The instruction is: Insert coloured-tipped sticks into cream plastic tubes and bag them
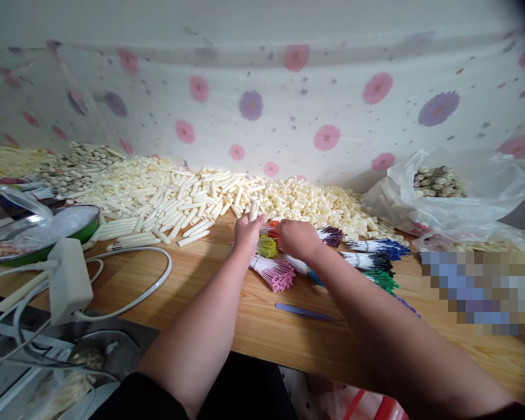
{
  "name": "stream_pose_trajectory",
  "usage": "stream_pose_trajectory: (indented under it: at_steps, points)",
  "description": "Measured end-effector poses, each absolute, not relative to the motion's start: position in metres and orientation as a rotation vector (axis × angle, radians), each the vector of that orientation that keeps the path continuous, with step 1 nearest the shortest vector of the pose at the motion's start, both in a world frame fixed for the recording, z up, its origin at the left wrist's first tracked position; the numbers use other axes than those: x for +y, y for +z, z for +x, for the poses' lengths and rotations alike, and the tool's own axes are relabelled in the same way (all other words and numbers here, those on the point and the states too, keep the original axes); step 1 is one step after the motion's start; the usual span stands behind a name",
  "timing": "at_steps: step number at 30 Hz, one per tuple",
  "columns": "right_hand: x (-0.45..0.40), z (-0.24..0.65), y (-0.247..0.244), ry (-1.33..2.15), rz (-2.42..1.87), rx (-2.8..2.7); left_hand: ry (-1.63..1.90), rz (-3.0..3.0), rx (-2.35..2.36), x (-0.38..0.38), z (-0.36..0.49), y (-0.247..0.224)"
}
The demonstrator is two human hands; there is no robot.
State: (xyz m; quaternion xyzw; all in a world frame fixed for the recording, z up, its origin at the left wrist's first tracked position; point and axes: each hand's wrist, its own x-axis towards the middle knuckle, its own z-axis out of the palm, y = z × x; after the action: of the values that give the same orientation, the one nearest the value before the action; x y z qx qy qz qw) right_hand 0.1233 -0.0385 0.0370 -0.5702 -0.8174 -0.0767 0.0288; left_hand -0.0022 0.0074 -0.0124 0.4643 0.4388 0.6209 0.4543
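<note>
My left hand (247, 233) is closed around a cream plastic tube (254, 210), which stands upright out of its fingers. Just to the right, my right hand (298, 238) is closed at the orange-tipped bundle (271, 228); what its fingers pinch is hidden. Bundles of thin white sticks with coloured tips lie around both hands: yellow-green (266, 247), pink (277, 274), blue (391, 249), black (374, 262) and green (382, 281). A flat purple tool (303, 311) rests on the wooden table (245, 326) nearer to me.
Behind the hands lie heaps of cream tubes (192, 201) and short cream parts (319, 201). A white power strip (70, 283) with looping cables and a green-rimmed bowl (87, 230) are at left. Plastic bags (402, 195) stand at right. A patterned sheet (219, 128) hangs behind.
</note>
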Motion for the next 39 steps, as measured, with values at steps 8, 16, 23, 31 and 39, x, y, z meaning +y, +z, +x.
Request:
stream_pose_trajectory:
  at_steps: [8, 16, 23, 31, 39]
  points:
    - [-0.086, 0.197, 0.033, 0.085, -1.298, -2.252, 0.804, 1.786, 0.894, -0.029, 0.008, 0.002]
    - [-0.085, 0.197, 0.011, 0.901, -1.014, -1.35, 0.863, 1.7, 0.769, -0.046, 0.021, 0.011]
    - [-0.091, 0.189, 0.014, 1.046, -0.952, -1.226, 0.945, 1.653, 0.676, -0.046, 0.023, 0.009]
    - [-0.099, 0.192, 0.023, 0.6, -1.019, -1.525, 1.005, 1.705, 0.627, -0.043, 0.024, 0.003]
    - [-0.156, 0.21, 0.064, -0.052, -0.742, -1.563, 1.176, 2.098, 0.7, -0.041, 0.024, 0.004]
